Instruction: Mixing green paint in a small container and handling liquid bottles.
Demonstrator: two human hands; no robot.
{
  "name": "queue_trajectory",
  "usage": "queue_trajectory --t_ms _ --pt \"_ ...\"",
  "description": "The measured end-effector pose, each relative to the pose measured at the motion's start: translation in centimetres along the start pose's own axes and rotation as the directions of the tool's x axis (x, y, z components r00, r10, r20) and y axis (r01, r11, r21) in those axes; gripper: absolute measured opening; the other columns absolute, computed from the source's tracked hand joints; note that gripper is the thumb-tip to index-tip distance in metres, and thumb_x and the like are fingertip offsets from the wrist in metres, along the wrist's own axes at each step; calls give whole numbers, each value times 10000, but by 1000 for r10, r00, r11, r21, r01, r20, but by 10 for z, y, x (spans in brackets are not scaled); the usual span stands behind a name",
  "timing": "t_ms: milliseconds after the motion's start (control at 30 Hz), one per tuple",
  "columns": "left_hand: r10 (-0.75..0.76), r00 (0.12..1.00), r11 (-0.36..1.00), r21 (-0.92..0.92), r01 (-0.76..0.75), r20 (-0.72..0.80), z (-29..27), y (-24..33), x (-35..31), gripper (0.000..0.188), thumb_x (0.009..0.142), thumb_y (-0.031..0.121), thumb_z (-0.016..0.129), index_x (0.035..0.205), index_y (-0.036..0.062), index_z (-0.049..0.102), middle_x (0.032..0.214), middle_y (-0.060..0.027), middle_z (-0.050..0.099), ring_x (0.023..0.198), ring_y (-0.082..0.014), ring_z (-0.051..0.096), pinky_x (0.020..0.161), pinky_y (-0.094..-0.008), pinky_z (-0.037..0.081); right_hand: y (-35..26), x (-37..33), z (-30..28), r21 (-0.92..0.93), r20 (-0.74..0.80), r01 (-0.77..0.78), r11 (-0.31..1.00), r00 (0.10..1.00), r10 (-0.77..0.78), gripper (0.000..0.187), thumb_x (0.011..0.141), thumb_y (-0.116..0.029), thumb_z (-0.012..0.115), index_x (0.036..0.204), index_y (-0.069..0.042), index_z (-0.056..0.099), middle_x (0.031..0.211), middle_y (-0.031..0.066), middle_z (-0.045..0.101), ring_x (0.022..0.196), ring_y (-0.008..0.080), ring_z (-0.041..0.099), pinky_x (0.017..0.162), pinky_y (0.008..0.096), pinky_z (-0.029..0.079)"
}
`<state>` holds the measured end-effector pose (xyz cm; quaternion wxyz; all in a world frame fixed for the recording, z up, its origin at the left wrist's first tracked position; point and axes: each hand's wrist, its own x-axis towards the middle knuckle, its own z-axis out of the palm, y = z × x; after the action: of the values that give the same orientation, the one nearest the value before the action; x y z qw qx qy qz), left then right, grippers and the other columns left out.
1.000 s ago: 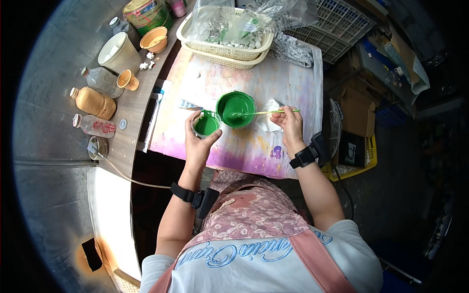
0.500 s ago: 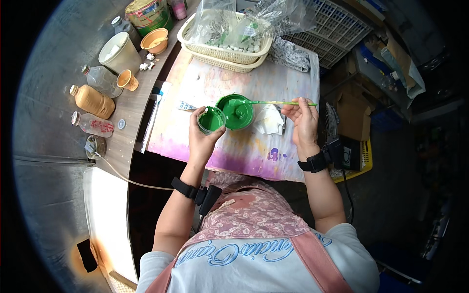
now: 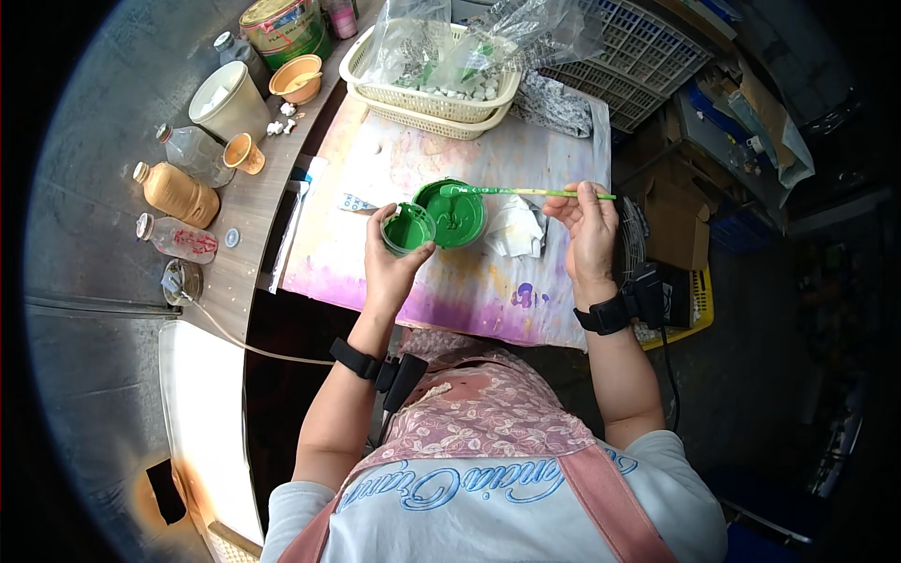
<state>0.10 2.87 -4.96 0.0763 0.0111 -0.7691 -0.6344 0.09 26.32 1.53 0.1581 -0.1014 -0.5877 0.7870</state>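
My left hand [image 3: 391, 271] is closed around a small clear cup [image 3: 409, 230] with green paint in it. Right beside that cup stands a larger tub [image 3: 457, 223] of green paint on the paint-stained table cover [image 3: 394, 164]. Between the thumb and fingers of my right hand [image 3: 590, 235] is the handle end of a thin green-coated paintbrush [image 3: 526, 191]. The brush lies nearly level, its paint-covered tip over the larger tub. A crumpled white tissue [image 3: 516, 227] rests on the cover, to the right of the tub.
Cream plastic baskets [image 3: 427, 122] with small white pieces and plastic bags stand at the back. Along the left shelf [image 3: 246, 202] are several bottles, a white bucket [image 3: 228, 103] and orange cups. Dark crates [image 3: 629, 56] and a cardboard box [image 3: 678, 220] sit to the right.
The brush tip has risen out of the paint in the larger tub and shifted slightly left. My right hand has moved a little upward and right; my left hand keeps its place.
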Motion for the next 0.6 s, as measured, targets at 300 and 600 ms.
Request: queue_trajectory --t_ms 300,600 --pt "-18 1000 1000 13 18 -3 3 2 1 665 619 51 777 1186 0 434 1153 -159 519 1089 -260 493 947 -345 381 -5 2 -2 12 -19 36 999 999 -36 229 955 -226 429 905 -25 526 733 114 623 634 175 608 663 293 504" --pt "14 1000 1000 28 -14 -2 10 -5 7 686 599 56 782 1184 -22 432 1134 -180 538 1076 -275 508 942 -355 388 -46 4 5 67 35 152 986 987 -155 231 952 -228 434 916 -24 535 754 124 632 660 190 620 675 309 510"
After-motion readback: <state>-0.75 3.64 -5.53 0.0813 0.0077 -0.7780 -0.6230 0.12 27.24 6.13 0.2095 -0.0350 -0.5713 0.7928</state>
